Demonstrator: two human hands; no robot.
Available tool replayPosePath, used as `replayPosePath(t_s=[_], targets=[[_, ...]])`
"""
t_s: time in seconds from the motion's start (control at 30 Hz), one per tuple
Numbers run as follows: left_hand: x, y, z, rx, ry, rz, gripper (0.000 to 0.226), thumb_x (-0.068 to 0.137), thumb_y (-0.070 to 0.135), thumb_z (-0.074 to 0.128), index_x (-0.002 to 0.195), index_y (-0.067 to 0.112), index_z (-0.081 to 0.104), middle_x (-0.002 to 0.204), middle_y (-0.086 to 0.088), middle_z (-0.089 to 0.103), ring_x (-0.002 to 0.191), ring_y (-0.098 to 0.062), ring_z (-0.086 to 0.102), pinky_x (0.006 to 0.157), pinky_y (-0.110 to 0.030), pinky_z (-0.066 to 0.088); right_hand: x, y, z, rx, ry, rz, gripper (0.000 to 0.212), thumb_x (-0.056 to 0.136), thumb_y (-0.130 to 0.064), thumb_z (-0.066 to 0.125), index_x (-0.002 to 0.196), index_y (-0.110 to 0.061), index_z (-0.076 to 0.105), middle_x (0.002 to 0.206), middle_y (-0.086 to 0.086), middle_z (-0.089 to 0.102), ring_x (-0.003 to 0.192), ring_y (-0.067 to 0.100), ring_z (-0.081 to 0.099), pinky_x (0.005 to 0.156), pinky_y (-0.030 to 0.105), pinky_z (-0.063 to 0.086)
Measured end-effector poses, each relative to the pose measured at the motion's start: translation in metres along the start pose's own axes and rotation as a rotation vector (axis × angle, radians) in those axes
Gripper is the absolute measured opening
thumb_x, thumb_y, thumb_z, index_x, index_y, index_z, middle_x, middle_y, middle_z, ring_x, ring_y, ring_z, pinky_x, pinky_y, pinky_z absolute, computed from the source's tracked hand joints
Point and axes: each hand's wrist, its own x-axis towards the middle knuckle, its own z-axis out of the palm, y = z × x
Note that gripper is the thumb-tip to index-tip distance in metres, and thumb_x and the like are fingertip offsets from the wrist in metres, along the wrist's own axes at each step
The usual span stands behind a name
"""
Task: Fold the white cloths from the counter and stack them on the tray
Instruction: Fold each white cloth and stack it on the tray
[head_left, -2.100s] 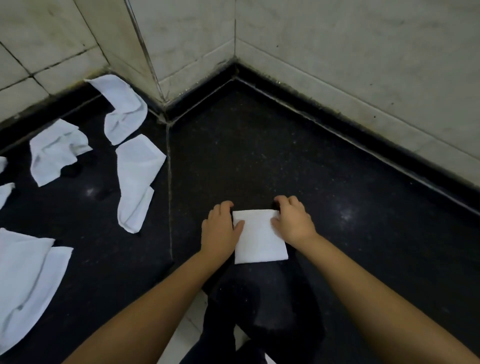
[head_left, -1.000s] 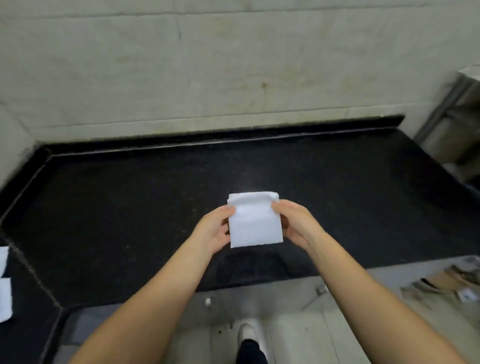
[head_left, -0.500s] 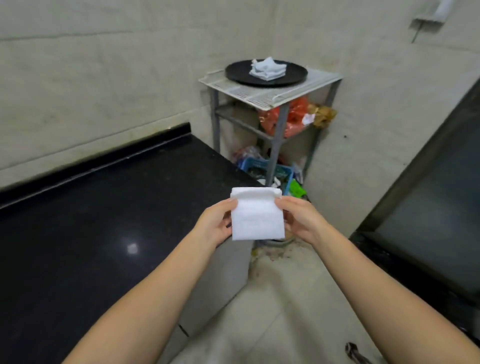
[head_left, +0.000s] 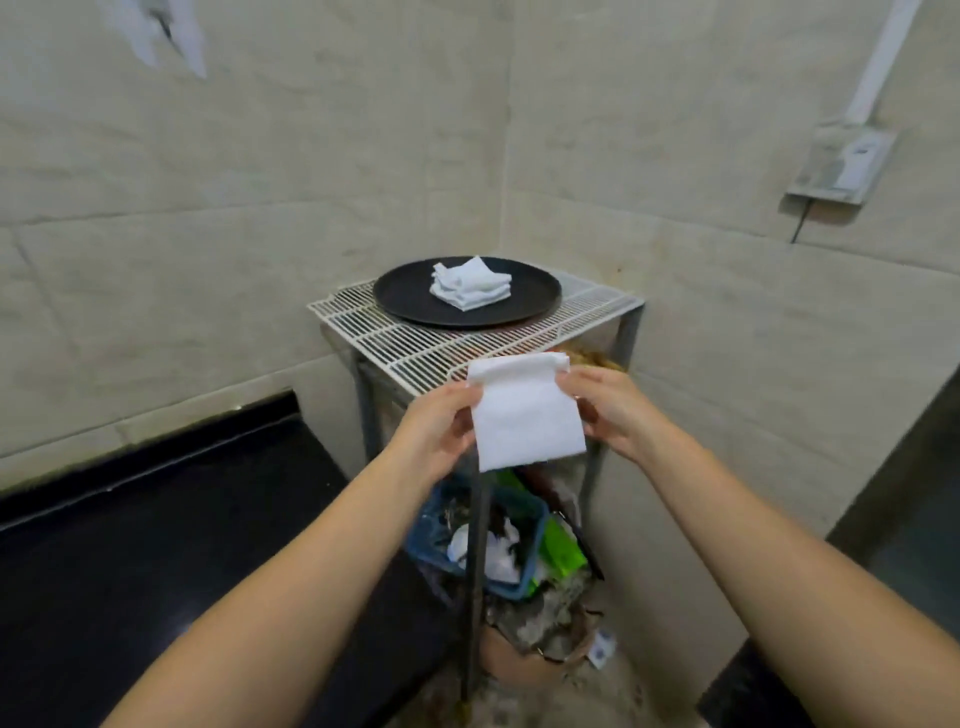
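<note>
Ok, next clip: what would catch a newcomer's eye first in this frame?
First, the folded white cloth held up in mid-frame, pinched at its sides by the left hand and the right hand. Behind it, the round black tray sits on a white wire rack in the corner and carries a small stack of folded cloths.

Fingers of left hand (head_left: 434, 435) and right hand (head_left: 608, 415) hidden behind folded cloth (head_left: 525, 415); only thumbs and knuckles show. Both forearms cut off by bottom edge. Cloth covers near edge of wire rack (head_left: 415, 340). Stack of cloths (head_left: 470, 285) on tray (head_left: 405, 296): count unclear. Blue basket (head_left: 524, 571) contents partly blocked by rack leg, jumbled, unidentifiable. White shape (head_left: 156, 31) top left blurred. Black surface (head_left: 130, 545) cut off at left edge.
</note>
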Motion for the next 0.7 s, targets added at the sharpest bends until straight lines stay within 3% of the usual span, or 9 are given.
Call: replayPosePath(t_s=[0.07, 0.17, 0.23, 0.3, 0.37, 0.47, 0.57, 0.7], targets=[[0.045, 0.026, 0.009, 0.028, 0.014, 0.068, 0.011, 0.09, 0.0, 0.052, 0.088, 0.008, 0.06, 0.085, -0.005, 0.064, 0.076, -0.015, 0.061, 0.054, -0.023, 0.054, 0.053, -0.02, 0.001, -0.108, -0.025, -0.064, 0.01, 0.091, -0.021, 0.061, 0.097, -0.017, 0.068, 0.098, 0.006, 0.069, 0.09, 0.022, 0.063, 0.072, 0.034, 0.051], [0.105, 0.06, 0.022, 0.115, 0.054, 0.159, 0.009, 0.09, 0.005, 0.056, 0.09, 0.009, 0.063, 0.092, -0.007, 0.065, 0.081, -0.017, 0.062, 0.066, -0.028, 0.053, 0.116, -0.05, 0.002, -0.298, -0.055, -0.18, 0.02, 0.094, -0.027, 0.056, 0.101, -0.014, 0.069, 0.092, 0.005, 0.066, 0.081, 0.019, 0.058, 0.062, 0.028, 0.047], [0.138, 0.076, 0.032, 0.192, 0.096, 0.207, 0.008, 0.093, 0.009, 0.054, 0.089, 0.009, 0.062, 0.089, -0.008, 0.065, 0.076, -0.018, 0.061, 0.067, -0.032, 0.052, 0.154, -0.067, 0.003, -0.381, -0.054, -0.236, 0.023, 0.096, -0.027, 0.053, 0.1, -0.01, 0.068, 0.094, 0.014, 0.067, 0.078, 0.022, 0.058, 0.063, 0.031, 0.045], [0.17, 0.089, 0.042, 0.281, 0.174, 0.251, 0.01, 0.094, 0.013, 0.052, 0.09, 0.009, 0.06, 0.089, -0.01, 0.064, 0.076, -0.022, 0.061, 0.067, -0.035, 0.053, 0.193, -0.083, 0.009, -0.435, -0.066, -0.323, 0.025, 0.096, -0.024, 0.052, 0.099, -0.005, 0.068, 0.098, 0.02, 0.068, 0.079, 0.023, 0.058, 0.067, 0.031, 0.043], [0.204, 0.104, 0.049, 0.391, 0.307, 0.327, 0.012, 0.095, 0.018, 0.05, 0.089, 0.013, 0.059, 0.093, -0.01, 0.063, 0.082, -0.023, 0.061, 0.072, -0.039, 0.055, 0.236, -0.099, 0.019, -0.514, -0.056, -0.395, 0.024, 0.095, -0.024, 0.052, 0.098, -0.008, 0.069, 0.098, 0.013, 0.07, 0.085, 0.022, 0.06, 0.072, 0.033, 0.044], [0.253, 0.13, 0.058, 0.535, 0.459, 0.469, 0.02, 0.096, 0.019, 0.046, 0.076, 0.018, 0.05, 0.077, -0.004, 0.056, 0.064, -0.015, 0.053, 0.051, -0.027, 0.044, 0.303, -0.122, 0.038, -0.582, -0.075, -0.463, 0.032, 0.094, -0.026, 0.051, 0.094, 0.001, 0.067, 0.095, 0.018, 0.069, 0.086, 0.028, 0.061, 0.073, 0.037, 0.045], [0.292, 0.145, 0.058, 0.609, 0.571, 0.489, 0.021, 0.096, 0.018, 0.045, 0.075, 0.016, 0.046, 0.07, -0.002, 0.052, 0.061, -0.017, 0.05, 0.046, -0.024, 0.038, 0.357, -0.133, 0.055, -0.614, -0.14, -0.471, 0.032, 0.093, -0.024, 0.05, 0.091, 0.004, 0.066, 0.083, 0.014, 0.062, 0.079, 0.021, 0.051, 0.067, 0.03, 0.034], [0.333, 0.135, 0.051, 0.691, 0.711, 0.412, 0.019, 0.094, 0.016, 0.046, 0.077, 0.01, 0.049, 0.065, -0.002, 0.048, 0.059, -0.018, 0.047, 0.038, -0.02, 0.037, 0.404, -0.116, 0.061, -0.668, -0.264, -0.411, 0.031, 0.093, -0.021, 0.05, 0.086, 0.005, 0.066, 0.079, 0.013, 0.058, 0.076, 0.021, 0.048, 0.065, 0.03, 0.031]])
